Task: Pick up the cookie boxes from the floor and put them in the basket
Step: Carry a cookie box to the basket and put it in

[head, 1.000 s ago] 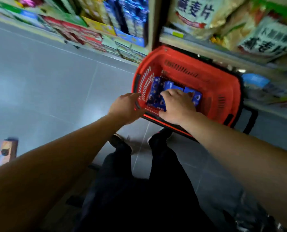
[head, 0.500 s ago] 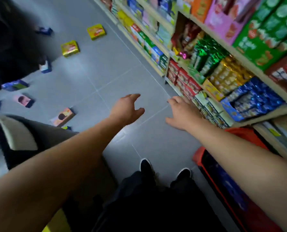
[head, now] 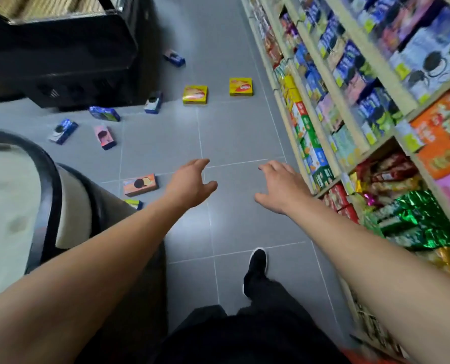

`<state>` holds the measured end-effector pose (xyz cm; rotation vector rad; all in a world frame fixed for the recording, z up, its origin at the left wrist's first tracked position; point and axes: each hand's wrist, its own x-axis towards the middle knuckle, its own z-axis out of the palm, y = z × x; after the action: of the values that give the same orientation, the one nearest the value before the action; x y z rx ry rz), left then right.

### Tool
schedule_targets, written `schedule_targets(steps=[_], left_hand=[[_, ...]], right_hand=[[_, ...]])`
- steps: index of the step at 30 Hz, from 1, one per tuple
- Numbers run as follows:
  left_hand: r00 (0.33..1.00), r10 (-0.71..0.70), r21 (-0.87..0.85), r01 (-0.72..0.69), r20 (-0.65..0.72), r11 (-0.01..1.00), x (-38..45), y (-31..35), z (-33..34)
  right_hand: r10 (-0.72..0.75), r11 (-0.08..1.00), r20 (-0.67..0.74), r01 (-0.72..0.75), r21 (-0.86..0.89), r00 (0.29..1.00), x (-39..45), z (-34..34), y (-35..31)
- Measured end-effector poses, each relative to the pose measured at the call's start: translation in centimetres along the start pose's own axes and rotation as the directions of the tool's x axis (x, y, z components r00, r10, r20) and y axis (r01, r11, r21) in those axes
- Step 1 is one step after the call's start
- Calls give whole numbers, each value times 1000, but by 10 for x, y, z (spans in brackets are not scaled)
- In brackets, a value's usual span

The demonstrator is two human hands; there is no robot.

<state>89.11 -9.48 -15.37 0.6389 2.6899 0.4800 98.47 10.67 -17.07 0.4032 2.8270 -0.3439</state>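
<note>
The small blue box (head: 134,204) nearest on the left shows only a corner; the rest lies behind the left forearm. A sliver of red basket (head: 360,357) peeks in at the bottom edge, under the right forearm, most of it cut off. The shelves (head: 376,143) on the right run out of the top and right edges, their packets smeared so that no label can be read. The far blue box (head: 174,58) is too small to tell its print. The black cabinet (head: 61,61) at far left is cut by the top and left edges. Only one shoe (head: 255,271) shows.
</note>
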Motion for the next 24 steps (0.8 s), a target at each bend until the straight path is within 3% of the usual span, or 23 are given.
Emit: schedule_targets(steps=[8,16,24], left_hand=[[972,-229,-89,224,-51,971,71,-21,-18],[901,-425,-205,400,-92,893,143,-93,-37],[855,-518,-219,511,30,831,221,-206,-60]], right_hand=[[-171,985,94,170,17,981,131,-36,-14],[-337,935,221,354,-38,915,255,-47,-74],[-382,886,346,447,-128,857,383,-41,-170]])
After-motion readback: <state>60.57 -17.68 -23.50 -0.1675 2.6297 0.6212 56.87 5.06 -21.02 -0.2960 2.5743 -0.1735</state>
